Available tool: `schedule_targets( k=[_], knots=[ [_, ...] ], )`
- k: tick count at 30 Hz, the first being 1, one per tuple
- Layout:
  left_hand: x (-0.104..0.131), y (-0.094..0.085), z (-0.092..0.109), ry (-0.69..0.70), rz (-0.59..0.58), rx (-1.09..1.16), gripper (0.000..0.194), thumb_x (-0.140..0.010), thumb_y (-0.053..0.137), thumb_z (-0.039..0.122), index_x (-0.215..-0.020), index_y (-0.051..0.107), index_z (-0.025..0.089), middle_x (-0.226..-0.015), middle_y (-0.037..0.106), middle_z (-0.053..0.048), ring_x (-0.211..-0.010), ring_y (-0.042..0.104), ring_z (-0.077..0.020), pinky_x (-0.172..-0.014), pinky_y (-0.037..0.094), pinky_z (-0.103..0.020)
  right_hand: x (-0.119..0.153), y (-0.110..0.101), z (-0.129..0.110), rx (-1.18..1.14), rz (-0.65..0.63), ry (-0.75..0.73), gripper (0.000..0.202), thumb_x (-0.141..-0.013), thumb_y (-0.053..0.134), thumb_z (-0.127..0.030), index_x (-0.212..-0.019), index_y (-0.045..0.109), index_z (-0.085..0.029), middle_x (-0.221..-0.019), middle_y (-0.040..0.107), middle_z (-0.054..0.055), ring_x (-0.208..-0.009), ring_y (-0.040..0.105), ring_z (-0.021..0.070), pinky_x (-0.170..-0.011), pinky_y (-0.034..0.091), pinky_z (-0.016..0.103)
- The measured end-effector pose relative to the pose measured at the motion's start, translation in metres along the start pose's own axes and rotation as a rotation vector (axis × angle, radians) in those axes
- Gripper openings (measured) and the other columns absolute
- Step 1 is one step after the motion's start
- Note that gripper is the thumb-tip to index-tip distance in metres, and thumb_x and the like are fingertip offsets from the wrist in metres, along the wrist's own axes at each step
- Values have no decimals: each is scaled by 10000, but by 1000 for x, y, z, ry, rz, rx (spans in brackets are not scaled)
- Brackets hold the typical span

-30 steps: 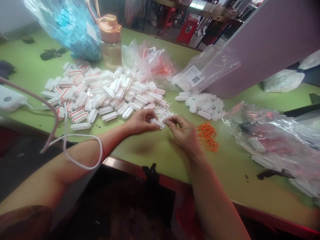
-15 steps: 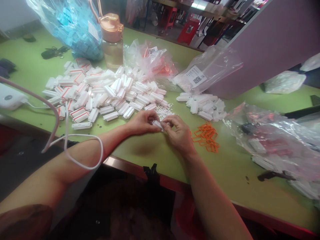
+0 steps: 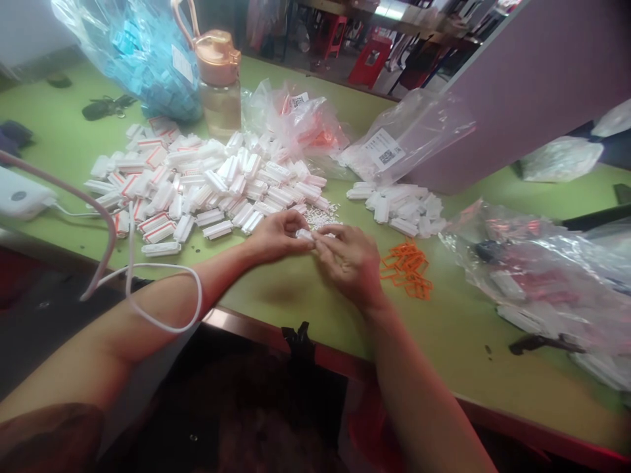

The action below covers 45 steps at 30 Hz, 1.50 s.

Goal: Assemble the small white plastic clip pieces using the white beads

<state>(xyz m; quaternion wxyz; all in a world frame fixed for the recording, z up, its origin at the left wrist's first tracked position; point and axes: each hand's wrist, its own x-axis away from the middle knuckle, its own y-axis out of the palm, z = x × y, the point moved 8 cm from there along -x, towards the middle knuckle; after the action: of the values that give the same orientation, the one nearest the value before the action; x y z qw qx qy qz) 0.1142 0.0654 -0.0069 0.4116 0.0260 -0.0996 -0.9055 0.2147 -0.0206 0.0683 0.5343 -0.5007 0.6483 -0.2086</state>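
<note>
Between my two hands is a small white plastic piece [image 3: 304,234], mostly covered by the fingers. My left hand [image 3: 277,236] pinches it from the left. The thumb and fingers of my right hand [image 3: 351,259] close on its right end; whether they also hold a tinier part is hidden. Just behind the hands lies a scatter of tiny white pegs [image 3: 323,214]. A large heap of white plastic pieces [image 3: 211,184], some with orange edging, spreads to the left. Orange rectangular frames [image 3: 408,270] lie in a small pile right of my right hand.
More white pieces [image 3: 407,209] lie at the back right. Behind the heap stand a bottle [image 3: 220,98] and a bag of blue parts [image 3: 152,72]. A white cable [image 3: 165,327] loops over my left forearm. Plastic bags [image 3: 547,263] cover the right side, below a partition [image 3: 532,98].
Both hands shift slightly left and up. My right-hand fingers draw closer together over the end of the white piece, which now shows less.
</note>
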Motion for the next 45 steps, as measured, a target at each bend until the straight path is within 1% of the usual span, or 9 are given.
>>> schedule_targets(
  k=[3,7,10,15,21,26,32,37,45],
  knots=[
    [-2,-6,1,-13,91,42,445,-526,849,263,-826,540,151,-707,651,19,-621,602,-84,-608,461,-216,2,-4,27,-148,80,136,252,-935,502,-355,-951,718,-227,-961,707,68,-865,628,195,-738,445,345],
    [-2,-13,3,-14,191,30,448,-536,842,293,-829,529,161,-662,620,45,-594,580,-74,-591,451,-208,7,10,43,-30,-69,215,154,-874,590,-329,-842,712,-240,-862,713,40,-772,609,190,-681,411,335],
    [-2,-12,3,-4,166,-12,441,-540,837,301,-826,532,160,-667,617,43,-599,565,-68,-595,441,-203,10,20,44,81,-151,251,155,-859,613,-349,-806,714,-242,-839,712,43,-781,602,203,-657,366,330],
    [-3,-13,4,49,155,-111,422,-566,829,335,-829,550,158,-643,573,48,-611,550,-69,-592,420,-201,13,20,49,65,-117,340,246,-901,539,-378,-793,703,-230,-840,704,51,-716,573,186,-610,337,312],
    [-3,-12,7,59,143,-132,419,-576,824,348,-829,551,154,-651,569,42,-622,545,-74,-593,413,-206,15,23,50,107,-148,371,169,-863,596,-342,-789,700,-230,-860,706,51,-741,580,194,-626,323,318],
    [-4,-13,4,55,138,-130,421,-573,828,334,-835,555,150,-690,600,27,-644,563,-79,-609,424,-209,13,19,53,-61,-102,401,169,-847,608,-346,-757,665,-215,-799,666,33,-677,545,166,-618,358,309],
    [-1,3,2,30,-23,-110,417,-581,827,308,-847,550,146,-728,633,9,-648,583,-84,-624,441,-223,3,-4,31,-326,102,252,124,-861,612,-309,-783,628,-214,-787,625,7,-700,540,144,-681,432,301],
    [4,13,7,9,-96,-150,365,-619,786,276,-857,536,155,-710,590,31,-587,523,-59,-560,395,-198,0,-1,12,-297,73,141,126,-885,589,-281,-777,609,-218,-814,643,20,-727,564,154,-681,433,312],
    [5,13,9,80,-108,-260,329,-651,756,293,-863,542,161,-656,530,51,-554,475,-50,-520,334,-182,1,5,4,-84,57,3,148,-918,562,-285,-826,652,-212,-837,687,36,-744,602,163,-675,379,328]
  ],
)
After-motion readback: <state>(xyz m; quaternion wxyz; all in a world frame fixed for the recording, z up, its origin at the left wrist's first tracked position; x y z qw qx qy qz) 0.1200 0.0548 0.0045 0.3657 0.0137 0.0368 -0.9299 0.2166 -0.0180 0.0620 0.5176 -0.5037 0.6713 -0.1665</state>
